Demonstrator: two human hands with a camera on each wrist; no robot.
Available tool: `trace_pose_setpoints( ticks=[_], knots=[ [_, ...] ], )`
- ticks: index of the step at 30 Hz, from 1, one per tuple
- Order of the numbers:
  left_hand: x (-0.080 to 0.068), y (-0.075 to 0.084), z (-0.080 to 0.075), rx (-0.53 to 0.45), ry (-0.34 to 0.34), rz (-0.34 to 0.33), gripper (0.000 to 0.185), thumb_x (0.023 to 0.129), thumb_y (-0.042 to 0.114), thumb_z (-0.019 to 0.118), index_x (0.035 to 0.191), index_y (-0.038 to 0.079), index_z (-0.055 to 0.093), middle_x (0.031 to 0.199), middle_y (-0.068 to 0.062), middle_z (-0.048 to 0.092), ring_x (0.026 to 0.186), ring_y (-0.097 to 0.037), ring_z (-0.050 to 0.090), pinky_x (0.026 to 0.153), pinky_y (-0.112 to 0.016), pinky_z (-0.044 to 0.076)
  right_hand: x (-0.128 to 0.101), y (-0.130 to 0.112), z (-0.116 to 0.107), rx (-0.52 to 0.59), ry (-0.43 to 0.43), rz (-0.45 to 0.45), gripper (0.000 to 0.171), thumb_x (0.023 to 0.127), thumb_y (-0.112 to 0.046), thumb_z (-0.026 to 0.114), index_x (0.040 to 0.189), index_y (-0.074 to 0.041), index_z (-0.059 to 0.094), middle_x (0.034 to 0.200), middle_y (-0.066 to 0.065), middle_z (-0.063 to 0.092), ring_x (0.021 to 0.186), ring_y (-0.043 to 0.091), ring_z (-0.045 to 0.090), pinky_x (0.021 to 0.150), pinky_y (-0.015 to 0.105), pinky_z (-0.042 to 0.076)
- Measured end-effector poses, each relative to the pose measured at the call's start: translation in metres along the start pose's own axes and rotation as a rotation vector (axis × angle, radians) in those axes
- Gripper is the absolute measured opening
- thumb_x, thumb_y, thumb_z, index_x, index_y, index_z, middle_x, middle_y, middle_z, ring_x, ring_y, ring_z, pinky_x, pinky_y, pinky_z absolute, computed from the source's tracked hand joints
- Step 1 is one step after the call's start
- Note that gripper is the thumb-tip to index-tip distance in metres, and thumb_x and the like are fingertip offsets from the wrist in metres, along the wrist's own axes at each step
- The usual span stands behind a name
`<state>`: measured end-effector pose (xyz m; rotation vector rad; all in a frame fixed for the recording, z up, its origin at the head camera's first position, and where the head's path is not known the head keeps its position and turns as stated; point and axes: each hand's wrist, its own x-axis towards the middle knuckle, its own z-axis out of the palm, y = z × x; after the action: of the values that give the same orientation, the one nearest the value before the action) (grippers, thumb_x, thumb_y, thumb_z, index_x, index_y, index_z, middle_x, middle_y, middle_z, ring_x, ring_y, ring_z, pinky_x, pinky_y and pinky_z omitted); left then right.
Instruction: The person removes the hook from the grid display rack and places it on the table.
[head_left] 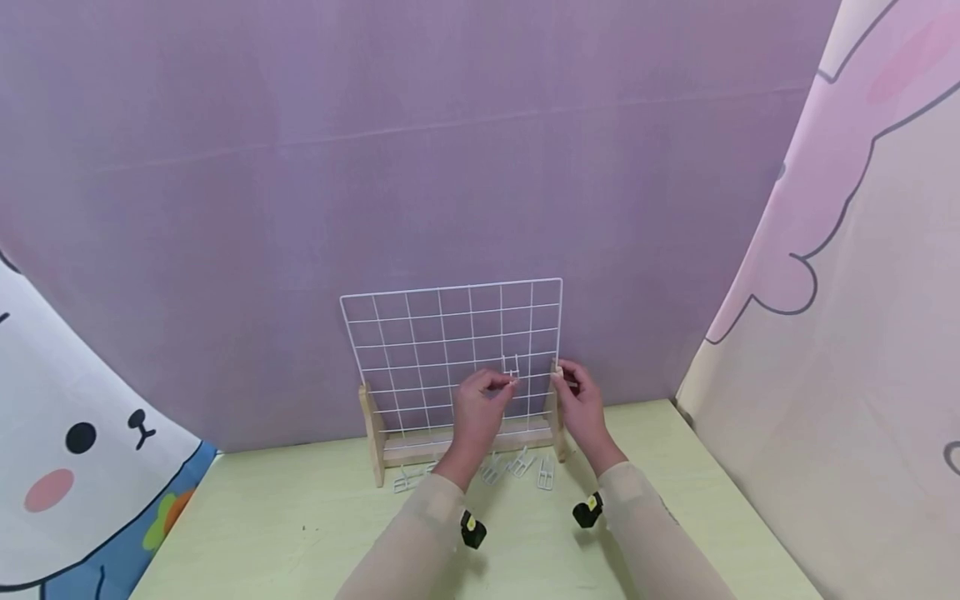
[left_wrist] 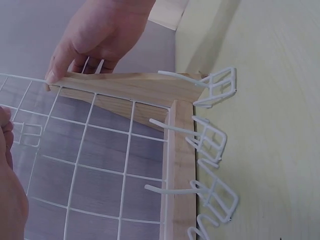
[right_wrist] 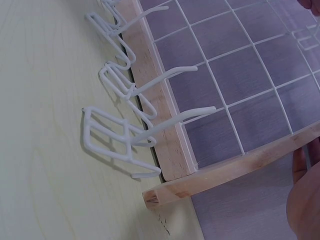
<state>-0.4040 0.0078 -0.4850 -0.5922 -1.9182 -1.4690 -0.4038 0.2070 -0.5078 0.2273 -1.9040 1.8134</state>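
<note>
Stood upright at the back of a pale green table top (head_left: 315,525): white wire grid panel (head_left: 442,333), slotted into a light wooden stand (head_left: 457,454) with two angled side posts. Hung on the grid, lower right area, just above the left fingertips: one small white wire hook (head_left: 512,365). Raised to that hook: left hand (head_left: 477,410), fingers curled with the tips pinched together at the hook's lower end; whether actually gripped or only touched, cannot tell at this size. Set against the top of the stand's right wooden post (head_left: 557,408): right hand (head_left: 579,402), thumb and fingers curled round the post's tip and the grid's right edge; confirmed in the left wrist view, thumb laid along the post (left_wrist: 130,85) and fingers behind the wire. Lay loose on the table in front of the stand's base bar: a row of spare white wire hooks (head_left: 517,467), touching or just beside the wood, prongs pointed up over the bar in the wrist views (right_wrist: 120,135). Worn on each forearm: beige sleeve with a small black wrist camera (head_left: 472,530). Hung behind: purple cloth backdrop (head_left: 420,150). Hung at the sides: cartoon-printed curtain, rabbit face at left (head_left: 67,450), pink shapes at right (head_left: 862,250).
</note>
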Motion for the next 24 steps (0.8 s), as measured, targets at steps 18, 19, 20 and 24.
trace_pose_setpoints(
  ticks=[18,19,20,24],
  knots=[
    [0.012,0.015,-0.007,-0.011,0.012,0.0,0.012,0.089,0.005,0.092,0.091,0.014,0.085,0.092,0.005,0.081,0.088,-0.014,0.074,0.082,-0.03,0.063,-0.004,-0.012,0.0,0.017,-0.012,-0.015,0.034,0.111,-0.005,0.066,0.142,0.008,0.063,0.131,0.03,0.066,0.105,0.015,0.063,0.086,0.018,0.057],
    [0.012,0.016,-0.008,-0.015,0.01,0.002,0.012,0.089,0.005,0.092,0.091,0.014,0.085,0.092,0.005,0.081,0.088,-0.014,0.074,0.082,-0.03,0.063,-0.004,-0.012,0.0,0.015,-0.011,-0.013,0.034,0.111,-0.005,0.066,0.142,0.008,0.063,0.131,0.03,0.066,0.105,0.016,0.063,0.086,0.019,0.057],
    [0.012,0.016,-0.008,-0.021,0.007,0.005,0.011,0.089,0.005,0.092,0.091,0.013,0.085,0.093,0.005,0.081,0.087,-0.014,0.074,0.083,-0.03,0.063,-0.004,-0.012,0.0,0.01,-0.011,-0.007,0.034,0.111,-0.005,0.066,0.142,0.007,0.063,0.132,0.03,0.066,0.105,0.016,0.063,0.086,0.021,0.058],
    [0.012,0.018,-0.011,-0.038,-0.01,0.013,0.01,0.09,0.007,0.092,0.091,0.013,0.085,0.092,0.005,0.081,0.087,-0.014,0.074,0.082,-0.029,0.063,-0.004,-0.012,0.0,-0.003,-0.017,0.014,0.034,0.112,-0.006,0.065,0.144,0.006,0.063,0.132,0.028,0.066,0.106,0.019,0.063,0.09,0.029,0.06]
  ],
)
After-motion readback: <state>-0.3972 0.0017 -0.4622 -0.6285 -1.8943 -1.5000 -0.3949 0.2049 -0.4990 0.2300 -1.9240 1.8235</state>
